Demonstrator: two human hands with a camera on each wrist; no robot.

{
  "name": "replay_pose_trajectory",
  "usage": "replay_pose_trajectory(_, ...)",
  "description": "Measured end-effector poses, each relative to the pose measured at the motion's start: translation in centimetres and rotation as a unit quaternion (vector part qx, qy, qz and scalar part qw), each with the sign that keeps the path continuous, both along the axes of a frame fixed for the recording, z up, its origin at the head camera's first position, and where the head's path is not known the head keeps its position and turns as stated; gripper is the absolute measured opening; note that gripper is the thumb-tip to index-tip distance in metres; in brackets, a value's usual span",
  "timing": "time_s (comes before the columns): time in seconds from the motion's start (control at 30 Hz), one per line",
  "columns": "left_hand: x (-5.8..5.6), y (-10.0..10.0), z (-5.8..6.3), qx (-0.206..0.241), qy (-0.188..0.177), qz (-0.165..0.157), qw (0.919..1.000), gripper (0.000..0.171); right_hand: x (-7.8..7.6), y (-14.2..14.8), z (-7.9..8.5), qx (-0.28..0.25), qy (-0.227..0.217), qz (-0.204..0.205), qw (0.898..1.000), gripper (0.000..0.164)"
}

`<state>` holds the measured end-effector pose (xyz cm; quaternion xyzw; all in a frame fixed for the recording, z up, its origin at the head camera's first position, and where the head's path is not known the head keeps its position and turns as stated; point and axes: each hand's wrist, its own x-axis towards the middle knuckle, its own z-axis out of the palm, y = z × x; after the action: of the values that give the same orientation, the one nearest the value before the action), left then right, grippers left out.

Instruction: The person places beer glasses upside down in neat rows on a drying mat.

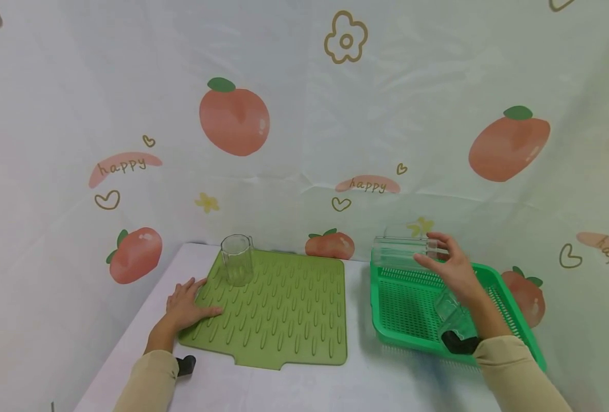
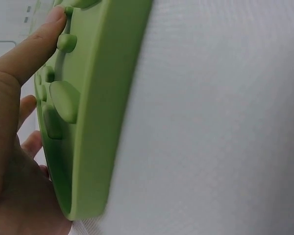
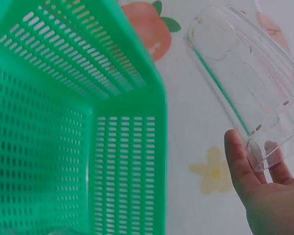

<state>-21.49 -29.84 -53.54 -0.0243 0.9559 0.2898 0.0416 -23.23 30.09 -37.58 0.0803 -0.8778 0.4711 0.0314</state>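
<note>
My right hand (image 1: 456, 272) holds a clear mug (image 1: 399, 253) on its side above the back left part of a green basket (image 1: 409, 341). In the right wrist view, the fingers and thumb are around one end of the mug (image 3: 235, 63). Further clear glassware (image 1: 456, 320) lies in the basket, partly hidden by my right wrist. My left hand (image 1: 186, 306) rests on the left edge of a green ridged mat (image 1: 294, 312), its thumb on top and fingers spread past the edge. Another clear mug (image 1: 237, 263) stands upright at the mat's back left corner.
The white table (image 1: 350, 389) carries the mat at left and the slotted basket at right, with a gap between them. A white printed cloth (image 1: 304, 114) hangs directly behind. Dark straps (image 1: 186, 365) are on both wrists.
</note>
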Motion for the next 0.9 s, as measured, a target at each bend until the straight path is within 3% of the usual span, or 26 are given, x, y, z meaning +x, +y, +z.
replay_pose_trajectory(0.6,-0.1,0.1,-0.3,-0.014,0.007,-0.005,0.9999,0.108,0.1,-3.6,-2.6,-0.087,-0.013,0.009,0.996,0.068)
replay_pose_trajectory(0.9,0.0,0.0,0.0,-0.013,0.012,-0.003,0.9998,0.106,-0.8,-5.6,-4.0,-0.138,-0.015,0.004,0.990,0.064)
